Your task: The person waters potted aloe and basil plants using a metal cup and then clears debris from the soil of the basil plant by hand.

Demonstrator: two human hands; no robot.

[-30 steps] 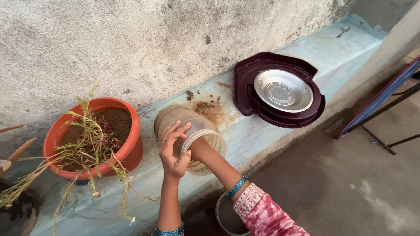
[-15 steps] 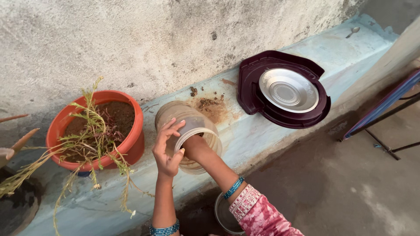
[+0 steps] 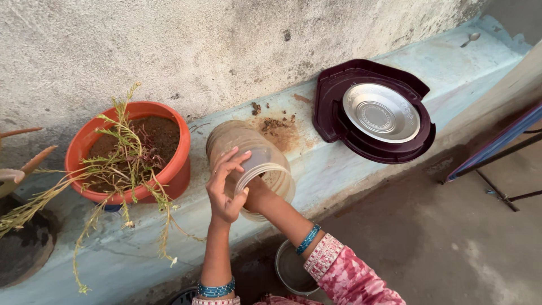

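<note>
- my left hand is wrapped around the outside of a clear plastic jar, fingers curled over its side near the rim, gripping it.
- my right hand is pushed in through the jar's mouth; i cannot tell whether it is open or closed in there.
- the jar lies tilted on its side on a pale blue ledge, mouth toward me, its walls smeared brown.
- just behind the jar, loose soil is scattered on the ledge.
- left of the jar, an orange flower pot holds soil and a straggly green plant drooping over its edge.
- right of the jar, well apart, a dark maroon lid lies flat with a steel plate resting in it.
- far along the ledge, a small spoon.
- below my right arm, a round metal bowl sits on the ground.
</note>
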